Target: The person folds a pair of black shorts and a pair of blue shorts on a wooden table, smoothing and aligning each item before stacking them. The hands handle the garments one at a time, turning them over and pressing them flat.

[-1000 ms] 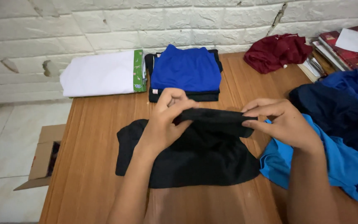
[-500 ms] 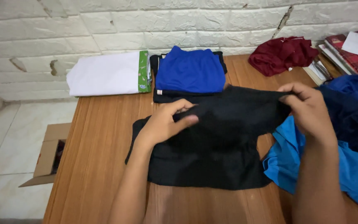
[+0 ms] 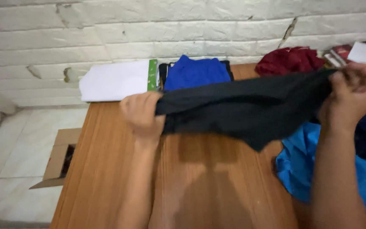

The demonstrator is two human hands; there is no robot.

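Black cloth (image 3: 250, 106) hung stretched above the table (image 3: 106, 169), left hand (image 3: 142, 114) and right hand (image 3: 352, 95) each clenched on an end, mid-fold, needing an even lay-down.

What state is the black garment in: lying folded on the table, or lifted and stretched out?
Lifted and stretched out: the black garment hangs between the left hand and right hand, above the table.

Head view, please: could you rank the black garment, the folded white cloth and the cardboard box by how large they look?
1. black garment, stretched between both hands and nearer the camera, so its lead is partly nearness.
2. folded white cloth.
3. cardboard box, partly hidden by the table.
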